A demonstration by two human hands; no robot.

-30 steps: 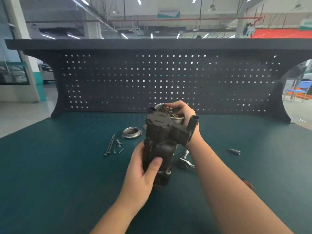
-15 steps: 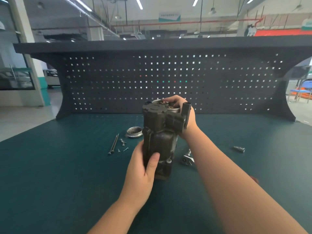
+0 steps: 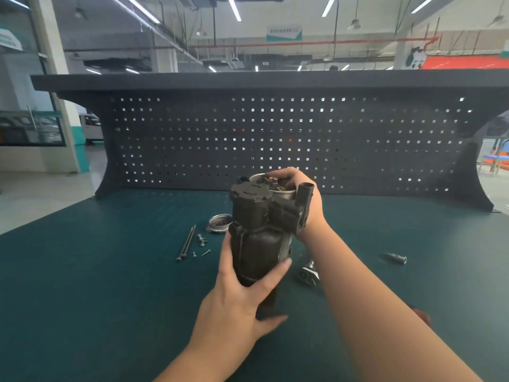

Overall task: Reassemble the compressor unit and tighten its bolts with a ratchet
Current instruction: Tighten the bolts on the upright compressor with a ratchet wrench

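The dark compressor unit (image 3: 261,224) stands upright at the middle of the green bench mat, a silver motor end with copper windings showing at its top. My left hand (image 3: 242,293) grips its lower body from the near side, thumb up the left, fingers round the front. My right hand (image 3: 303,194) reaches round the back and holds the top rim. Two long bolts (image 3: 187,242) lie left of it. A metal socket piece (image 3: 308,274), perhaps the ratchet head, lies just right of the base, mostly hidden by my forearm.
A round metal end cap (image 3: 219,223) and several small screws (image 3: 202,244) lie left of the unit. A short metal bit (image 3: 396,257) lies at the right. A black pegboard (image 3: 275,139) walls off the bench's far edge. Something red (image 3: 421,317) peeks from under my right forearm.
My left hand has slid lower round the unit's base, its fingers now wrapping across the front. The unit has turned slightly. My right hand stays on the top.
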